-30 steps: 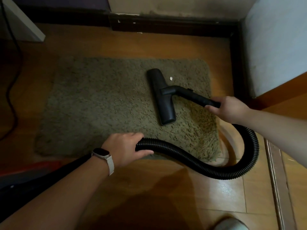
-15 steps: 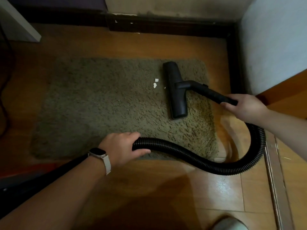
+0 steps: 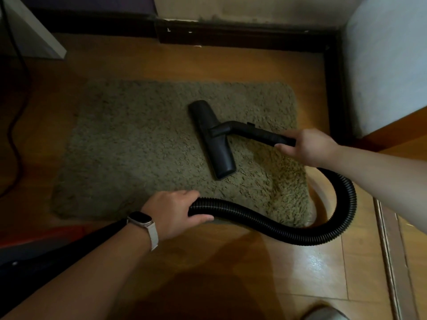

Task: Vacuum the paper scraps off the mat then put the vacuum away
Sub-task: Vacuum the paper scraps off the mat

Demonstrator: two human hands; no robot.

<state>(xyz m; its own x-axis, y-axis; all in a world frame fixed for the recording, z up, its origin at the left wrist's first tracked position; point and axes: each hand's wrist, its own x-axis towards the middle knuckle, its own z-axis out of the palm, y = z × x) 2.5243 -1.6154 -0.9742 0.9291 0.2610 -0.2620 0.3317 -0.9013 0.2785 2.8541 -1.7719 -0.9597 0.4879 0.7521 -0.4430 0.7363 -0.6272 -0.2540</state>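
Note:
A shaggy olive-green mat [image 3: 138, 153] lies on the wooden floor. The black vacuum floor head [image 3: 211, 139] rests flat on the mat's middle-right part. My right hand [image 3: 307, 146] grips the black wand [image 3: 254, 132] just behind the head. A ribbed black hose [image 3: 288, 229] loops from the wand round the mat's right corner and back along its near edge. My left hand [image 3: 171, 213], a watch on its wrist, grips the hose at the mat's near edge. No paper scraps show on the mat.
A dark skirting board [image 3: 242, 38] runs along the far wall, and a white wall panel [image 3: 388, 65] stands at the right. A black cable [image 3: 16, 125] trails down the floor at far left. A red and black vacuum body [image 3: 34, 241] lies at lower left.
The floor head slid left across the mat, over the spot where two white scraps lay half a second ago; those scraps are no longer visible. My left hand stayed on the hose.

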